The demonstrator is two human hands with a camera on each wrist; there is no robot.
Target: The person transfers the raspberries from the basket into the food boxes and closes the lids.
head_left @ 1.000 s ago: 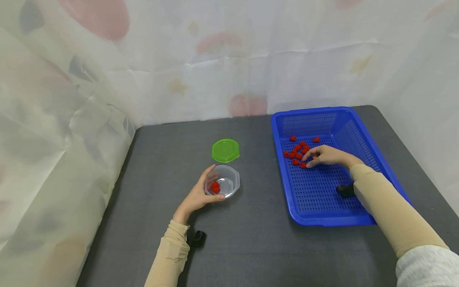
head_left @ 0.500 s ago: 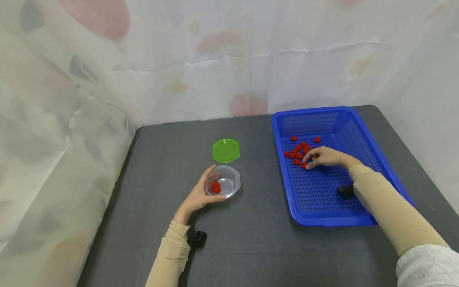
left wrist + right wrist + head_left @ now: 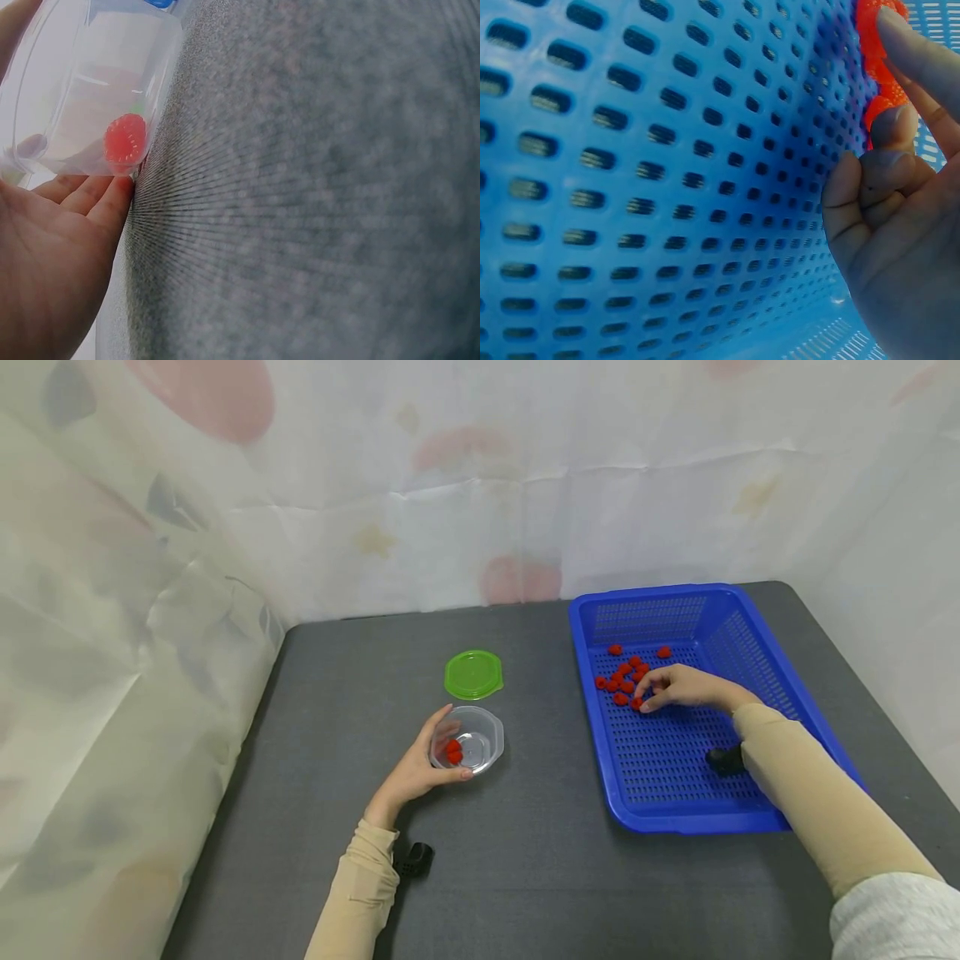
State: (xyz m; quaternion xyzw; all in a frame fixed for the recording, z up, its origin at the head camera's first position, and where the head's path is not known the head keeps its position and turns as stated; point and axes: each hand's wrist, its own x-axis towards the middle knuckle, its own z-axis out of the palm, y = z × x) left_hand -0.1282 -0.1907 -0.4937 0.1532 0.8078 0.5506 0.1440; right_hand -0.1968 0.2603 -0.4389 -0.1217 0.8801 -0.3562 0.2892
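My left hand [image 3: 412, 770] holds a clear plastic tub [image 3: 491, 739] by its left side, thumb at the front and fingers behind. Inside the tub lie a couple of red raspberries [image 3: 453, 752]; one raspberry [image 3: 125, 141] shows through the wall in the left wrist view. My right hand [image 3: 686, 686] reaches into a blue plastic basket [image 3: 660, 777] and pinches a raspberry [image 3: 637, 703] between thumb and forefinger. In the right wrist view the thumb [image 3: 915, 45] lies against red fruit, and the other fingers are bent. Several more raspberries [image 3: 626, 687] lie beside that hand.
A green lid [image 3: 473, 675] lies on the dark grey table [image 3: 525, 860] behind the tub. The basket has raised walls and stands at the table's right. Patterned cloth [image 3: 450, 527] hangs behind the table and at its left.
The thumb and forefinger of my right hand have closed on the nearest raspberry, which has shifted very slightly. My left hand and the tub stay put.
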